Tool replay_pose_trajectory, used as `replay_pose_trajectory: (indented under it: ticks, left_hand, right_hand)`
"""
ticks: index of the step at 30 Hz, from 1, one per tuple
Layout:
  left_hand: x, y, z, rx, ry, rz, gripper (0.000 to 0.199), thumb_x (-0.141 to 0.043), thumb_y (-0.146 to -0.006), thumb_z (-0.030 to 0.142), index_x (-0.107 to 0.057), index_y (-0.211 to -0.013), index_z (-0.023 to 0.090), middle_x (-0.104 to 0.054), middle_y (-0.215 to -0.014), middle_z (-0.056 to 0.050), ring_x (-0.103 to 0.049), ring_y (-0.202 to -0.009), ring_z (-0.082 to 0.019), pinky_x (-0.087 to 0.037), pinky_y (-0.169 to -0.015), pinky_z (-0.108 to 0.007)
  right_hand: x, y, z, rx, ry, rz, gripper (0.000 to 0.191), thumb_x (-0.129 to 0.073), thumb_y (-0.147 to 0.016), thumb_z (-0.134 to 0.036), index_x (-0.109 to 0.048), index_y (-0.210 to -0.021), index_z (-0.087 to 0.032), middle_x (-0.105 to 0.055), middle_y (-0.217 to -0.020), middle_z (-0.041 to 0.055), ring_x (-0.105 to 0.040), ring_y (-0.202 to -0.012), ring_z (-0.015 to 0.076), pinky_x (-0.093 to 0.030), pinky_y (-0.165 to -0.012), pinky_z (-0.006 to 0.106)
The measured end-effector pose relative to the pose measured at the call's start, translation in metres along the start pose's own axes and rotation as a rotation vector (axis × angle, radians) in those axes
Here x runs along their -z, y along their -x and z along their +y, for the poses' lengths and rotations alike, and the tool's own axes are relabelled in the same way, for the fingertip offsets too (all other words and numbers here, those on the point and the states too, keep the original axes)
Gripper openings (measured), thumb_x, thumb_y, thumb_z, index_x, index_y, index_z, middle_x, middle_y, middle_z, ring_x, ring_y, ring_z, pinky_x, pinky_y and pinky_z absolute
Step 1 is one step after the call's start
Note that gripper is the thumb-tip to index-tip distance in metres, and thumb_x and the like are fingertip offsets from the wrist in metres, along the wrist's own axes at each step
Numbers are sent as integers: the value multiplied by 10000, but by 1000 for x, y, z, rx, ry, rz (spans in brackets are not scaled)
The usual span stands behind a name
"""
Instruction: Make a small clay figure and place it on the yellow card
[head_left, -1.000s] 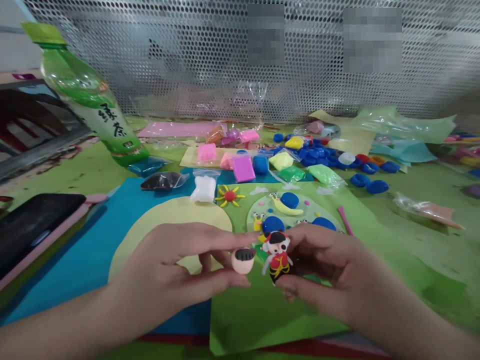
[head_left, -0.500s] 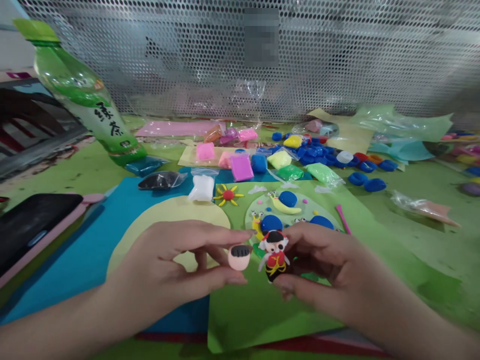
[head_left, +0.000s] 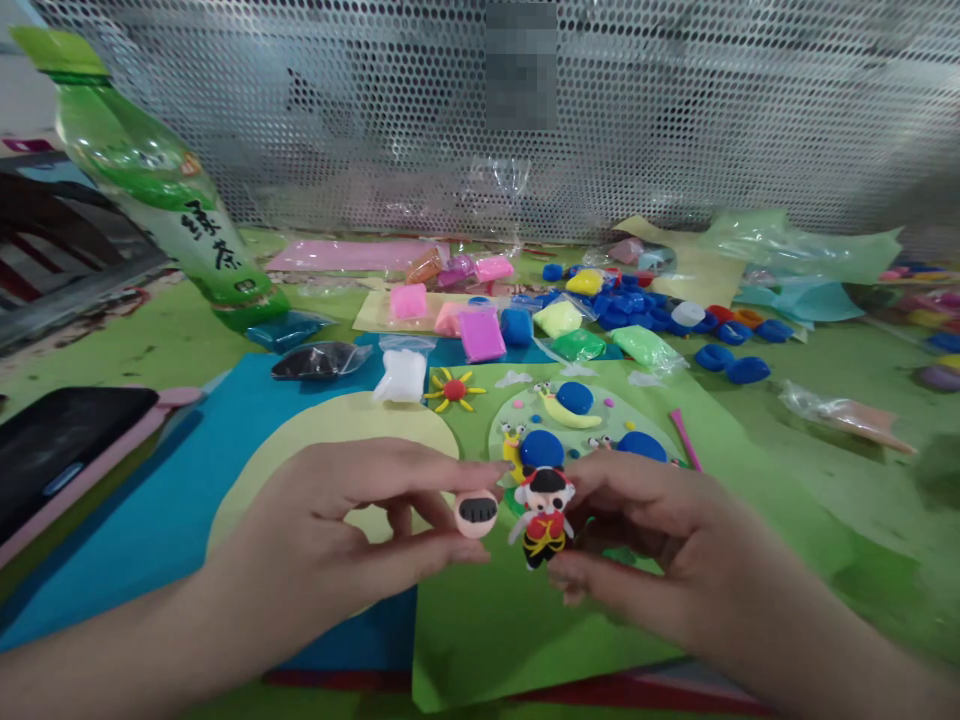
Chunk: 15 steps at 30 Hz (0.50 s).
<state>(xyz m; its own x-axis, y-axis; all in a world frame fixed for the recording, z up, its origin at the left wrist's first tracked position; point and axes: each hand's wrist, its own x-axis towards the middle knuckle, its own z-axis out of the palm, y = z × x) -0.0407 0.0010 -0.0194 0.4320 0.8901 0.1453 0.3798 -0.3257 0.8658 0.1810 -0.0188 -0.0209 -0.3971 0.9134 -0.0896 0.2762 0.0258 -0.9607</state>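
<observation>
Between thumb and forefinger, my left hand (head_left: 352, 520) pinches a small pale-pink clay head (head_left: 475, 514) with a black fringe pressed onto it. Close beside it, my right hand (head_left: 645, 520) grips a small clay figurine (head_left: 543, 518) by its side; it has black hair, a red top, yellow cord lines and dark trousers. Both pieces are held above a green sheet (head_left: 480, 640) decorated with clay snails and a red-and-yellow sun (head_left: 454, 390). Under my left hand lies a blue sheet (head_left: 150, 560) with a pale yellow round (head_left: 255, 480), partly covered by the hand.
A green tea bottle (head_left: 180, 200) stands at the back left, near a black phone-like object (head_left: 82, 440). Bagged clay, including a white pack (head_left: 403, 376) and a black pack (head_left: 319, 361), lies behind the sheets. Blue caps (head_left: 630, 300) are heaped further right. A pink tool (head_left: 685, 440) rests on the green sheet.
The clay head in my left hand has tilted so more of its black fringe faces me. The figurine in my right hand has turned slightly and shifted a little left.
</observation>
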Motion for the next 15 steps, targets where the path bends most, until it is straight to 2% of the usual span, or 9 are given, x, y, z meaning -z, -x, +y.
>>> replay_pose_trajectory:
  ticks: [8,13,15]
  left_hand:
    - [0,-1,-1,1,60,31,321,-762,-683,286,-695,-952,449,-730,-720,58,-605,-508,-72,-470,-470,-89]
    - [0,-3,5,40,67,51,359,-750,-661,223,-695,-909,477,-729,-723,77,-629,-515,-70,-478,-484,-73]
    - [-1,-4,6,61,90,60,362,-738,-663,207,-699,-916,462,-727,-727,76,-641,-521,-74,-483,-488,-70]
  right_hand:
    - [1,1,2,58,21,15,82,-655,-741,-195,-586,-776,-222,-656,-751,-12,-632,-662,113,-549,-624,184]
    - [0,1,3,63,54,10,72,-657,-753,-196,-601,-789,-223,-652,-743,-19,-626,-648,102,-544,-604,164]
    - [1,1,4,110,82,28,74,-653,-767,-196,-609,-817,-229,-659,-766,-19,-636,-658,98,-549,-612,153]
